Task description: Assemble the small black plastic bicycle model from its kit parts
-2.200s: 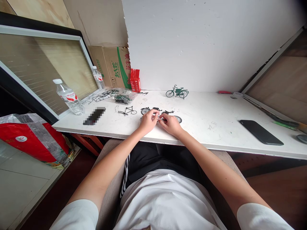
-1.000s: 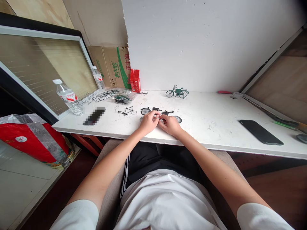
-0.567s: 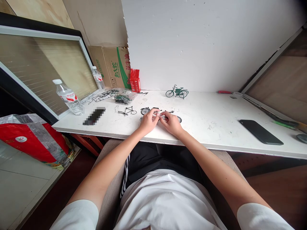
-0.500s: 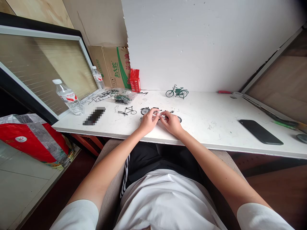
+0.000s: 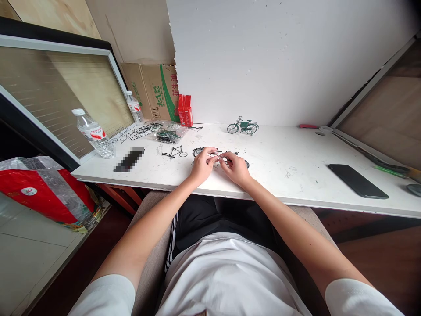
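Note:
My left hand and my right hand meet fingertip to fingertip just above the white table. Both are closed in a pinch around something small and thin, too small to name. Small black model bicycle parts lie around and partly behind the fingers. One spoked wheel shows past my left hand, and another wheel peeks out beside my right hand. To the left rests a black bicycle frame piece. Farther back stands a whole green model bicycle, upright.
Left of my hands are a clear bag of green parts, black part frames, a water bottle and a pixelated dark item. A cardboard box and a red box stand behind. A phone lies right.
My fingertips have shifted very slightly around the small thing between them. Everything else on the table stays where it was.

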`<state>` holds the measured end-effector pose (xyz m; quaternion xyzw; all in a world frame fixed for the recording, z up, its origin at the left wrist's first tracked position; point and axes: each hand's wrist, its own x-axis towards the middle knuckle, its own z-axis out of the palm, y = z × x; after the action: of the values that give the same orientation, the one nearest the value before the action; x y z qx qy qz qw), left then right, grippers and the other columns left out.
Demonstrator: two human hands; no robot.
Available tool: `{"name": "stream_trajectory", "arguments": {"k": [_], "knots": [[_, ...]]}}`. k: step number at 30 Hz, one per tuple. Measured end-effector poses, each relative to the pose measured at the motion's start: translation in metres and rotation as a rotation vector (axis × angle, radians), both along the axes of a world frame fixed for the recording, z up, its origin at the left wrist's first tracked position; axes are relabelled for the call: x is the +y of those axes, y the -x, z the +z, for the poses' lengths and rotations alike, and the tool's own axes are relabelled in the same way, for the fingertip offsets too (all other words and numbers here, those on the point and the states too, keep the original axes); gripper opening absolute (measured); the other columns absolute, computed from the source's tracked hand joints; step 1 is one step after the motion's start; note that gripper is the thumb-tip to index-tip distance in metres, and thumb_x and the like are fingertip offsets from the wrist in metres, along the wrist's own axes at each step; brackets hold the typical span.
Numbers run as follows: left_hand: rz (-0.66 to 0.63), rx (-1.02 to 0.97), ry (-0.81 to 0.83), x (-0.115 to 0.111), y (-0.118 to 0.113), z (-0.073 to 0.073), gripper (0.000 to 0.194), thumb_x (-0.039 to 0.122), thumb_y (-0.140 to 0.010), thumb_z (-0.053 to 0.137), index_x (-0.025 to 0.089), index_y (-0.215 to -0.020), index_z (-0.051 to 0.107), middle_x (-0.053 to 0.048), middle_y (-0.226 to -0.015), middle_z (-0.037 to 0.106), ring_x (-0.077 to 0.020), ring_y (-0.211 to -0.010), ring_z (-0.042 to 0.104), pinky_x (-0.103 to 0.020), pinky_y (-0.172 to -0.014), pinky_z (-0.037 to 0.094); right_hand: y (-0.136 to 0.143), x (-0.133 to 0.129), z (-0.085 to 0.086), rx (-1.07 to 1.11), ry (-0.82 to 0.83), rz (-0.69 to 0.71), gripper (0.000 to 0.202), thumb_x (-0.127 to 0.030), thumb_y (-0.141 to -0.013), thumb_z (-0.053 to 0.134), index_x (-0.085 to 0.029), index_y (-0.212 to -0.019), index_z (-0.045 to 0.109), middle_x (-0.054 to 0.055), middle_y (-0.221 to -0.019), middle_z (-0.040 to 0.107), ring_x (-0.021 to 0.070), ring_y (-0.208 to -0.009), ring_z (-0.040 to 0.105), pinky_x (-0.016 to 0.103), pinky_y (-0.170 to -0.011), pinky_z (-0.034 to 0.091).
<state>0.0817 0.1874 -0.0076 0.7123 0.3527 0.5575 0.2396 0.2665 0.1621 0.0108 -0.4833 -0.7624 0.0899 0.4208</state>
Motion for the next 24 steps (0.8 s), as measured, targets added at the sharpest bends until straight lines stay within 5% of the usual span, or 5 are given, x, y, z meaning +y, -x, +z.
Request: {"name": "stream_trajectory", "arguments": {"k": [4, 11, 24], "knots": [[-0.062, -0.01, -0.05, -0.0022, -0.0007, 0.0027, 0.02, 0.02, -0.102, 0.062, 0.023, -0.122, 0.063, -0.011, -0.121, 0.075, -0.0222, -0.109, 0.077, -0.038, -0.095, 0.065, -0.0002, 0.0001, 0.0, 0.003, 0.027, 0.006, 0.033, -0.047, -0.103, 0.051, -0.022, -0.111, 0.072, 0.002, -0.07, 0.068, 0.0191, -0.059, 0.057, 0.03, -0.065, 0.04], [-0.141, -0.036, -0.05, -0.0054, -0.0019, 0.0058, 0.024, 0.017, -0.102, 0.06, 0.022, -0.125, 0.063, -0.012, -0.124, 0.076, -0.0235, -0.118, 0.075, -0.041, -0.103, 0.063, -0.0018, 0.0021, 0.0001, 0.007, 0.062, 0.076, 0.036, -0.047, -0.106, 0.048, -0.022, -0.118, 0.072, 0.008, -0.091, 0.079, 0.0228, -0.07, 0.066, 0.032, -0.069, 0.045], [-0.026, 0.09, -0.048, -0.0053, 0.0006, 0.0063, 0.019, 0.023, -0.102, 0.063, 0.023, -0.121, 0.066, -0.009, -0.122, 0.076, -0.0207, -0.099, 0.078, -0.035, -0.089, 0.065, -0.0014, 0.0008, 0.0014, 0.019, 0.066, 0.127, 0.039, -0.048, -0.11, 0.041, -0.022, -0.118, 0.07, 0.01, -0.103, 0.08, 0.0259, -0.084, 0.072, 0.033, -0.076, 0.048]]}}
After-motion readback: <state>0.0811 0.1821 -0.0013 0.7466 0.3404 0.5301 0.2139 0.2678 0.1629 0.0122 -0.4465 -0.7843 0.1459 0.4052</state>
